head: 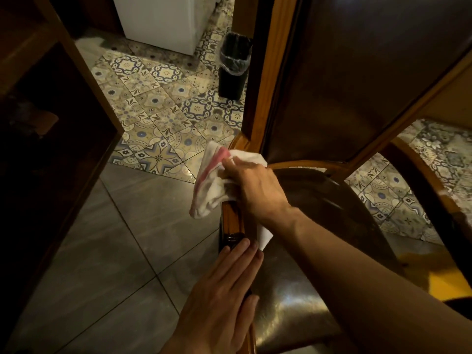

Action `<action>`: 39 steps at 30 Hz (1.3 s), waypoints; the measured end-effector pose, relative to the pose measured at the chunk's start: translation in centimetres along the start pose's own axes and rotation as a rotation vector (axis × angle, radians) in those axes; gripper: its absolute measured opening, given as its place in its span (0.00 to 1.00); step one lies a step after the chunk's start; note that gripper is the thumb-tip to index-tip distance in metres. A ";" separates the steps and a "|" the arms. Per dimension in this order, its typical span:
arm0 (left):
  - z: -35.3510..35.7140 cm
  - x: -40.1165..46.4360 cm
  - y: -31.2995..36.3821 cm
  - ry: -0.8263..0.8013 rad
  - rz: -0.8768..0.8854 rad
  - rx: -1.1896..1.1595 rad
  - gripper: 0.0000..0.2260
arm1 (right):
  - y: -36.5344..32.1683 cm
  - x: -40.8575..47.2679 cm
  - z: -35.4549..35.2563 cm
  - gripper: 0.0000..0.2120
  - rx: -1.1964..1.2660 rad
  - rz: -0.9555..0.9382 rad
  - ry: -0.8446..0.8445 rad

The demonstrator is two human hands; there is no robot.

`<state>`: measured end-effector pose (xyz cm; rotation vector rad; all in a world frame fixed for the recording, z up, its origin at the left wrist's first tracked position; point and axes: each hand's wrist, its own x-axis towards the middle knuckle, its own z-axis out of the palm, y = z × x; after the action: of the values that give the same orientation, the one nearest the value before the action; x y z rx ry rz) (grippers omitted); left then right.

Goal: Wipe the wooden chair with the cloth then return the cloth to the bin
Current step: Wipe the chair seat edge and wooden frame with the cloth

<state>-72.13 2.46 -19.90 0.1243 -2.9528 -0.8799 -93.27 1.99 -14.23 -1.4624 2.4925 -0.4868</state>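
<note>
Right hand [255, 190]: grip closed around the white cloth [214, 182], pressing it on the chair's wooden seat rail [233, 221]
Left hand [224, 297]: flat, fingers straight, resting on the same rail nearer the camera, holding nothing
Chair [357, 85]: dark padded seat and back
Bin [235, 65]: black, lined, apparently empty, on the tiled floor [158, 103] beyond

Open grey floor [107, 251] lies left of the chair [265, 72] and runs on as patterned tile to the bin [234, 65]. A dark wooden unit [51, 111] walls the left side. The chair back closes the right. A white appliance [163, 19] stands just left of the bin.
</note>
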 end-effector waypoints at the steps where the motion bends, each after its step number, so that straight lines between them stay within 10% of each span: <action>1: 0.0 0.0 0.0 -0.009 0.001 0.003 0.27 | -0.1 -0.5 -0.2 0.18 0.015 -0.002 -0.016; 31: -5.1 -3.2 3.6 0.217 -0.107 0.086 0.10 | -3.2 -10.0 -2.5 0.13 0.155 0.066 -0.209; 39: -8.6 -1.4 3.3 0.097 -0.197 0.120 0.28 | -4.6 -14.3 -4.6 0.05 0.438 0.190 -0.289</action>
<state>-70.23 0.69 -10.98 0.4576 -2.9373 -0.6917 -84.24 13.22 -8.03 -1.0348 2.1008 -0.6782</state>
